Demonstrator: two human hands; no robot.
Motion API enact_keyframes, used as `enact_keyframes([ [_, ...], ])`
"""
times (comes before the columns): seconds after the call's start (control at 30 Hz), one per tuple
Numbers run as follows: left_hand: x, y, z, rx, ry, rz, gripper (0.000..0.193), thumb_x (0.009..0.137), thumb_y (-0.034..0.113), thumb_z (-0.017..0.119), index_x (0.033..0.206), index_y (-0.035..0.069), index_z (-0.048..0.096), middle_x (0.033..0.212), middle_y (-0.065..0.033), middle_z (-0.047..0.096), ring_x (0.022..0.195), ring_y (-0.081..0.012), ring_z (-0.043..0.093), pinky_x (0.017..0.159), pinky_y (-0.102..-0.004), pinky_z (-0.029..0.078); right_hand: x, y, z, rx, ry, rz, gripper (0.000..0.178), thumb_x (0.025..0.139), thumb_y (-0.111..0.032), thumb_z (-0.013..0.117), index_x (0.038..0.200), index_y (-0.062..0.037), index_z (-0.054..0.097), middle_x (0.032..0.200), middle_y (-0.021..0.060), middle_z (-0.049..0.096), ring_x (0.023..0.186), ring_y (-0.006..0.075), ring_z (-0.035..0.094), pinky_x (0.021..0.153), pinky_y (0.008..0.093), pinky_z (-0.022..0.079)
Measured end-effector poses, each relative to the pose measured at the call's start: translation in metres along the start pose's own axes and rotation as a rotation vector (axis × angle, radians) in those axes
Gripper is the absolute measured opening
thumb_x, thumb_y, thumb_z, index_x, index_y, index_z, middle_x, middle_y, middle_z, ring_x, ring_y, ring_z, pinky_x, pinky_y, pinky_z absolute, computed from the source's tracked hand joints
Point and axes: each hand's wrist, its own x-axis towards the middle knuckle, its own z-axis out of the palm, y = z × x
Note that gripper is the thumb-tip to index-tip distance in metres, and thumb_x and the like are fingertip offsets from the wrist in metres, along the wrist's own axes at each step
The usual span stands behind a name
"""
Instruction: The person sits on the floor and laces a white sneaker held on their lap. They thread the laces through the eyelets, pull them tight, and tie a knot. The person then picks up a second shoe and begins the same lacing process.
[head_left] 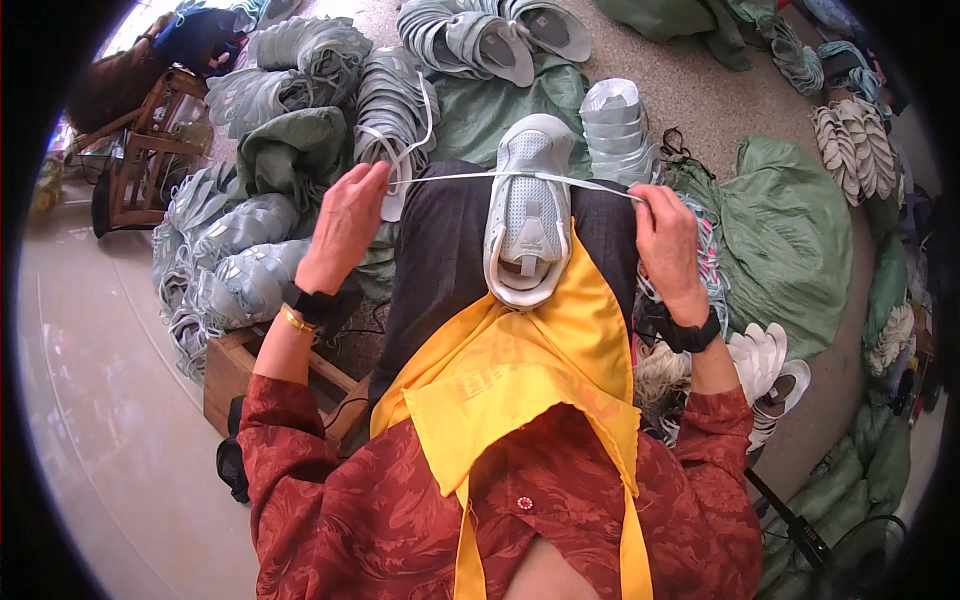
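Observation:
A pale grey-green sneaker (pixel 530 215) rests on my lap, its toe pointing away from me and its heel opening toward me. Across its front runs a white shoelace (pixel 450 178), stretched nearly straight to both sides. My left hand (pixel 345 220) pinches the lace at the left, where a loose length loops above the fingers. At the right, the fingers of my right hand (pixel 668 235) are closed on the other part of the lace. Both hands are apart from the shoe. A yellow apron (pixel 510 345) lies under its heel.
Stacked shoe uppers (pixel 245 270) crowd the left, with more (pixel 490 40) ahead and a short stack (pixel 615 130) beyond my right knee. A green sack (pixel 785 245) lies to the right. A wooden stool (pixel 155 150) stands far left, and a wooden box (pixel 235 385) sits by my left elbow.

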Motion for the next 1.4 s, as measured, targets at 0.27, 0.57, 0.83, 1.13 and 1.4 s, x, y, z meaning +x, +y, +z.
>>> enact_keyframes([
  [0.27, -0.043, -0.114, -0.033, 0.270, 0.100, -0.262, 0.003, 0.094, 0.005, 0.055, 0.095, 0.002, 0.056, 0.082, -0.0249, 0.063, 0.083, -0.0476, 0.063, 0.069, -0.0545, 0.048, -0.032, 0.054, -0.021, 0.016, 0.047, 0.207, 0.018, 0.092, -0.001, 0.061, 0.106, -0.0011, 0.073, 0.093, 0.0190, 0.071, 0.086, 0.0376, 0.069, 0.075, 0.0437, 0.053],
  [0.57, -0.110, -0.250, -0.141, 0.724, 0.288, -0.600, 0.012, 0.091, 0.010, 0.055, 0.096, 0.002, 0.063, 0.089, -0.0244, 0.070, 0.087, -0.0465, 0.067, 0.076, -0.0549, 0.051, -0.073, 0.121, -0.052, 0.043, 0.086, 0.490, 0.026, 0.096, -0.003, 0.058, 0.114, -0.0033, 0.076, 0.084, 0.0106, 0.076, 0.059, 0.0138, 0.065, 0.058, 0.0312, 0.052],
  [0.83, -0.147, -0.273, -0.188, 0.678, 0.382, -0.731, 0.015, 0.091, 0.014, 0.056, 0.097, 0.003, 0.064, 0.094, -0.0246, 0.071, 0.092, -0.0455, 0.069, 0.079, -0.0517, 0.053, -0.118, 0.208, -0.080, 0.032, 0.121, 0.639, 0.031, 0.098, -0.004, 0.055, 0.122, -0.0033, 0.074, 0.090, 0.0082, 0.077, 0.057, 0.0090, 0.062, 0.051, 0.0260, 0.052],
  [1.13, -0.153, -0.281, -0.181, 0.566, 0.333, -0.754, 0.014, 0.091, 0.015, 0.059, 0.094, 0.003, 0.066, 0.088, -0.0204, 0.071, 0.086, -0.0395, 0.070, 0.079, -0.0462, 0.053, -0.167, 0.290, -0.142, -0.013, 0.152, 0.843, 0.032, 0.098, -0.003, 0.054, 0.124, -0.0028, 0.073, 0.094, 0.0099, 0.077, 0.059, 0.0103, 0.065, 0.052, 0.0265, 0.055],
  [1.4, -0.155, -0.279, -0.172, 0.557, 0.328, -0.714, 0.016, 0.094, 0.015, 0.056, 0.096, 0.002, 0.065, 0.085, -0.0195, 0.070, 0.082, -0.0381, 0.069, 0.076, -0.0443, 0.053, -0.198, 0.315, -0.180, 0.029, 0.197, 0.913, 0.030, 0.099, 0.001, 0.054, 0.125, 0.0030, 0.069, 0.098, 0.0157, 0.075, 0.073, 0.0189, 0.074, 0.064, 0.0302, 0.064],
])
